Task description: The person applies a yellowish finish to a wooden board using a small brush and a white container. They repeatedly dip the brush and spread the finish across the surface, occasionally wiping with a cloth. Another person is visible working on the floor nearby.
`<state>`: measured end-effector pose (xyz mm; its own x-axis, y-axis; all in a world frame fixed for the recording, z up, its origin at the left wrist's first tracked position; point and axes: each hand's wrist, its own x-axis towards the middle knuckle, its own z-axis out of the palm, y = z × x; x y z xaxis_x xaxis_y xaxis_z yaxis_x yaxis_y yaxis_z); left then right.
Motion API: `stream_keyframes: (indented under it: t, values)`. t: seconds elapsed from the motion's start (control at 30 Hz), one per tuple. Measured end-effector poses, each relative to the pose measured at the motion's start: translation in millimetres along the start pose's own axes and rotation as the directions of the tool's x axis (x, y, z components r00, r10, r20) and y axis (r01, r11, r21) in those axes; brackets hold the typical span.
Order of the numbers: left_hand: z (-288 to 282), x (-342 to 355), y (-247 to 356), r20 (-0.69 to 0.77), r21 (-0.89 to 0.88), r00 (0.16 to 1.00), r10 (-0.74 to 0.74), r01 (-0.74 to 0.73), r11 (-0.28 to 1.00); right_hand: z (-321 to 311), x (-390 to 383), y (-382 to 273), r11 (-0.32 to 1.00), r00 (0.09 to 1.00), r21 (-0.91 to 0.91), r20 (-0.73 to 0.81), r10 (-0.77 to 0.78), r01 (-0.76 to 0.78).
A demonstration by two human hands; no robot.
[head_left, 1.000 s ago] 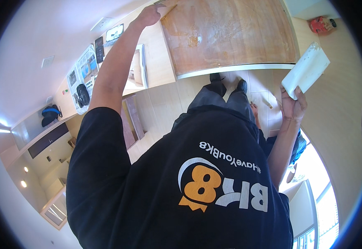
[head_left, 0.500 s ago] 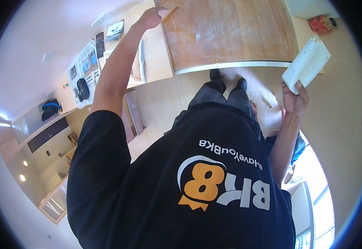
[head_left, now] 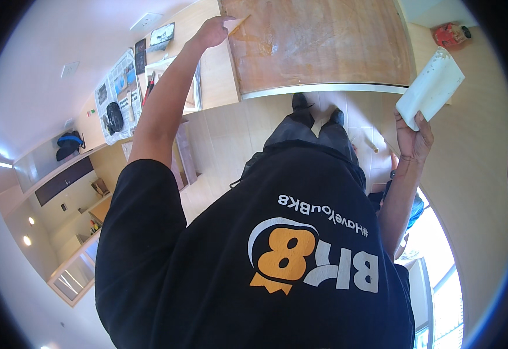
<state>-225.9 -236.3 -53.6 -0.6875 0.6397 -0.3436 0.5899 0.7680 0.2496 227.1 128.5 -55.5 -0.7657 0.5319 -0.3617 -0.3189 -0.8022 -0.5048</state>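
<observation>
My left hand [head_left: 211,32] pinches a thin, pale, flat spreader [head_left: 236,25]. Its edge rests against the far left part of a brown wooden panel [head_left: 324,46]. Shiny, amber-coloured smears mark the panel around it. At the right, my right hand [head_left: 415,136] grips the near end of a white, box-shaped plastic container [head_left: 431,87] from below. The container is tilted, its far end flecked with dried residue. What is inside it cannot be made out.
Left of the panel, a pale counter [head_left: 222,87] carries newspaper [head_left: 118,81], a black object [head_left: 114,116], a dark phone-like slab [head_left: 141,56] and red-handled pliers [head_left: 149,86]. A red jar [head_left: 450,35] sits at far right. Another person [head_left: 415,212] is partly visible behind my right arm.
My left hand and the spreader have come slightly nearer along the panel's left side. My right hand keeps the white container in about the same place. The view has shifted a little.
</observation>
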Motion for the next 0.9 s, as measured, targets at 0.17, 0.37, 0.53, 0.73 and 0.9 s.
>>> stream_keyframes:
  t: [0.17,0.37,0.53,0.73,0.9]
  values:
    - [5.6,-14.1,3.8,0.027,-0.048,0.998,-0.054,0.055,0.997,-0.8,0.6,0.6,1.0,1.0,0.002,0.0,-0.004,0.004]
    - [15.4,-30.3,7.0,0.023,-0.059,1.0,-0.021,0.023,0.998,-1.0,3.2,1.8,1.0,1.0,0.001,-0.009,0.01,-0.01]
    - [20.4,-39.3,7.3,0.024,-0.079,1.0,-0.019,0.021,0.997,-1.4,1.4,2.6,1.0,1.0,-0.001,0.029,0.009,-0.009]
    - [31.4,-51.9,2.9,-0.008,-0.012,0.999,0.045,-0.046,0.999,-4.2,2.1,5.3,1.0,0.999,-0.017,0.032,0.016,-0.015]
    - [34.7,-64.0,7.5,-0.002,-0.026,1.0,0.015,-0.015,1.0,-4.9,1.7,5.5,1.0,0.998,-0.02,0.062,0.021,-0.019]
